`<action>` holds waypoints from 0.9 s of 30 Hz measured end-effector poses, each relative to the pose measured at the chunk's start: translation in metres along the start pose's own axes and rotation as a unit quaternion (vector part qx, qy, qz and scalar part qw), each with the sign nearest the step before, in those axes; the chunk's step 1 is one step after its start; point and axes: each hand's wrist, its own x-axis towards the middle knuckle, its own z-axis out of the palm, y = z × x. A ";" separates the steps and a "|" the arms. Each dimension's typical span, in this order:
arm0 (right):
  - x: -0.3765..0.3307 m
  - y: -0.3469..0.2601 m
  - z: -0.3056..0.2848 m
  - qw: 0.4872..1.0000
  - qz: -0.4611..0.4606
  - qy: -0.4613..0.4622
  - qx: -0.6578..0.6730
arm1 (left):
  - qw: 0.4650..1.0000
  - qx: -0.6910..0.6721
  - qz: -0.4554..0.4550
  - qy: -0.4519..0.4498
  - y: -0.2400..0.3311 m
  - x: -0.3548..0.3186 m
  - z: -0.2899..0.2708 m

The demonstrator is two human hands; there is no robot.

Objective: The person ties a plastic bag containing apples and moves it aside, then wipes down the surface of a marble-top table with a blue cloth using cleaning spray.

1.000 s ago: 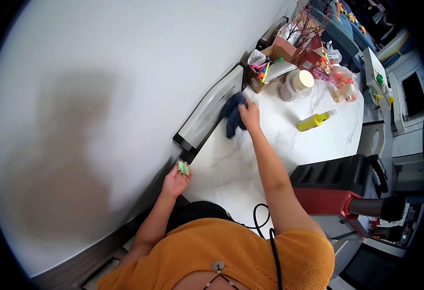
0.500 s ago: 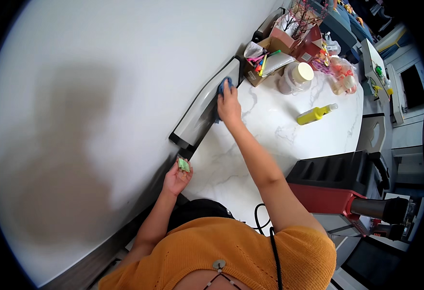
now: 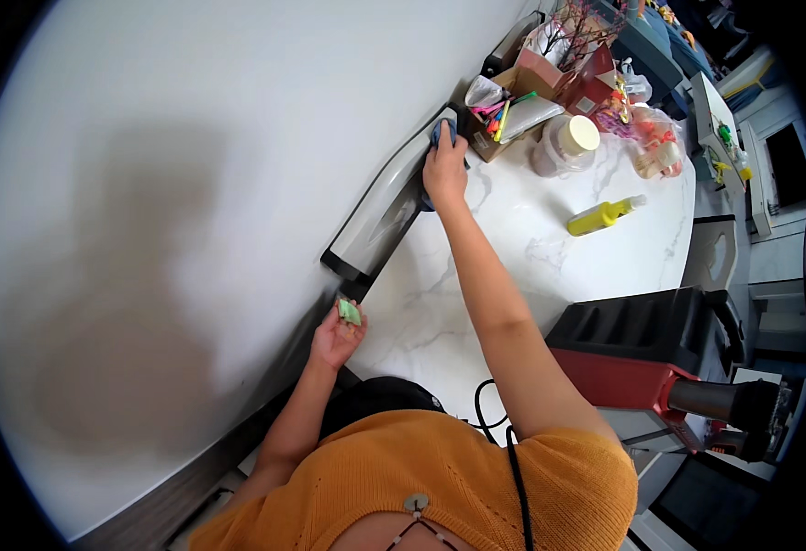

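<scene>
My right hand point(image 3: 445, 174) presses a blue cloth point(image 3: 440, 135) against the far end of a long, glossy grey panel with black ends point(image 3: 375, 211), which stands along the wall at the table's edge. Parts of the cloth show beyond the fingers and below the palm. Nearer to me, my left hand point(image 3: 334, 340) is palm up beside the panel's near end. Its fingers are curled round a small light-green packet point(image 3: 349, 313), whose kind I cannot make out.
The white marbled table point(image 3: 421, 285) carries a yellow spray bottle point(image 3: 605, 216), a clear jar with a cream lid point(image 3: 568, 145) and a cardboard box of pens point(image 3: 490, 138). Plastic bags point(image 3: 655, 142) lie at the far right. A red and black case point(image 3: 619, 354) stands at right; a white wall point(image 3: 265, 138) borders the left.
My right hand has slid the blue cloth farther away along the grey panel, toward the pen box. The left hand has stayed in place with the green packet.
</scene>
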 end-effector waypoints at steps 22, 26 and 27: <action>0.016 0.027 0.017 0.998 0.056 0.010 0.001 | 1.000 -0.024 -0.007 0.018 0.003 0.004 -0.009; 0.012 0.040 0.025 0.997 0.071 -0.010 0.019 | 0.999 -0.024 -0.011 0.025 0.001 0.004 -0.009; 0.009 0.055 0.034 0.996 0.079 -0.022 0.018 | 0.999 -0.026 -0.015 0.021 0.000 0.005 -0.007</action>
